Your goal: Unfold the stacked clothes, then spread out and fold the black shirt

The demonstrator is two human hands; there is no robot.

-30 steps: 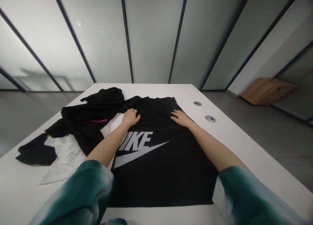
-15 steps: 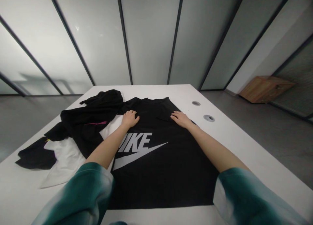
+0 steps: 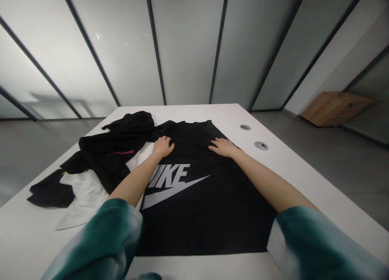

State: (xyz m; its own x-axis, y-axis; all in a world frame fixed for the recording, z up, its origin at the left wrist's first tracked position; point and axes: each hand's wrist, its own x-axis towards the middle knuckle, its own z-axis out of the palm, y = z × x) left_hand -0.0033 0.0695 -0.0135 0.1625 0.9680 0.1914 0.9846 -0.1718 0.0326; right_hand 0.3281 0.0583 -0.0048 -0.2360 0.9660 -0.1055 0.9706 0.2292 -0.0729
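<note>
A black T-shirt [image 3: 209, 215] with a large white NIKE print lies spread on the white table, its collar toward the far end and its hem toward me. My left hand [image 3: 163, 146] rests on the upper left of the shirt, fingers stretched forward. On the upper right, near the sleeve, my right hand [image 3: 224, 147] lies with its fingers extended flat over the cloth. Neither hand grips the fabric. My left forearm hides part of the shirt's left edge and the first letter of the print.
Left of the shirt is a loose heap of black clothes [image 3: 115, 140] with a white garment [image 3: 86, 195] partly under it. Two round cable grommets [image 3: 261, 145] sit in the table [image 3: 304, 187] on the right. Beyond are frosted glass panels and a wooden cabinet [image 3: 334, 107].
My right hand has slid slightly inward to the left across the shirt. My left hand stays at nearly the same place on the cloth. The view has shifted a little.
</note>
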